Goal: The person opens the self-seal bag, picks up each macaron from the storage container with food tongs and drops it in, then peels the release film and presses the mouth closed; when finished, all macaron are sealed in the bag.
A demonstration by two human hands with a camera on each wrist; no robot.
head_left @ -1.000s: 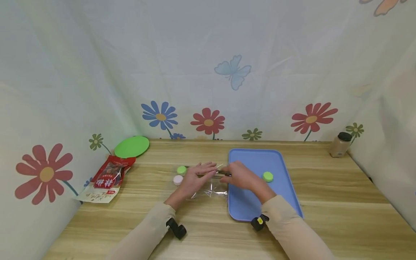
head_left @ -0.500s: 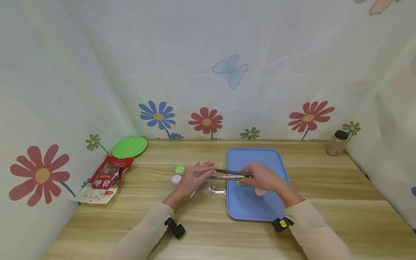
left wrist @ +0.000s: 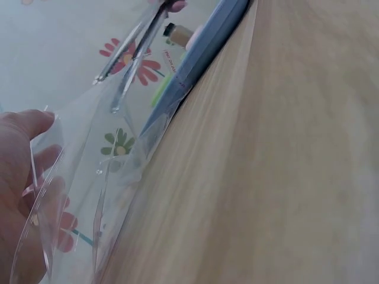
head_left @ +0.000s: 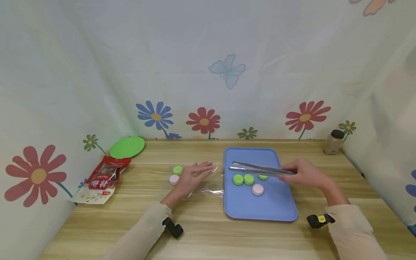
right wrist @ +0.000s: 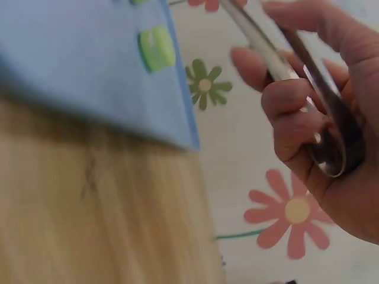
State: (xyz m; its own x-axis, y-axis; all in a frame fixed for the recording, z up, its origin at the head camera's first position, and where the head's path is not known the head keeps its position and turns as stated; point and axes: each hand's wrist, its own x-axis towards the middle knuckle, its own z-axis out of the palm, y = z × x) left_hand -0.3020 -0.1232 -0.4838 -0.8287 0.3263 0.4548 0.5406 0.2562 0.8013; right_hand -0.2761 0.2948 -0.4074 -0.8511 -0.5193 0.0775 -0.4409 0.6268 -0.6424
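Three round green pieces (head_left: 238,180) and a pink one (head_left: 258,190) sit on the blue tray (head_left: 260,210), and above them I have the tongs (head_left: 274,171) in the right hand (head_left: 305,174), its fingers curled round the joined end while the tips stand slightly apart near the tray's left edge. On my other side the left hand (head_left: 192,177) rests against the clear plastic (head_left: 212,187) on the bench (head_left: 201,233), fingers nearly straight, with another green piece (head_left: 177,170) and another pink piece (head_left: 173,180) just left of it; whether those lie inside the plastic I cannot tell.
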